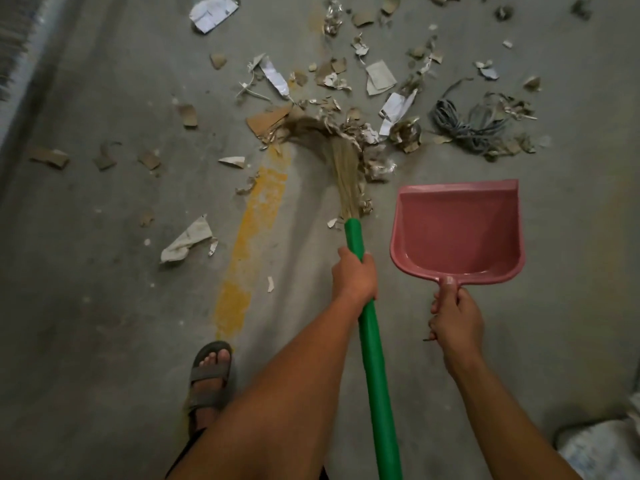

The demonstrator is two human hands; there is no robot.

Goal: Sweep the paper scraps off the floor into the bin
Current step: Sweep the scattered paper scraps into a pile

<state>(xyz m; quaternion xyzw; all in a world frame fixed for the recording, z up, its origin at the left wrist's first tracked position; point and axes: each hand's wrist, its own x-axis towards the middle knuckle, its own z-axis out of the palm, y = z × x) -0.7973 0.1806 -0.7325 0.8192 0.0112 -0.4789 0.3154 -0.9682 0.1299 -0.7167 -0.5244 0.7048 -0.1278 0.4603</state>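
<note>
Many paper scraps (346,98) and bits of cardboard lie strewn over the grey concrete floor (104,306), thickest toward its far edge. A worn yellow stripe (252,237) runs up the floor, and a sandalled foot (209,379) stands at its near end. The left hand (355,275) grips the green handle of a broom (367,323), whose straw bristles bend leftward into the scraps. The right hand (453,318) grasps the handle of a pink dustpan (457,230), held beside the broom. A grey tangle of cord (464,124) lies beyond it.
</note>
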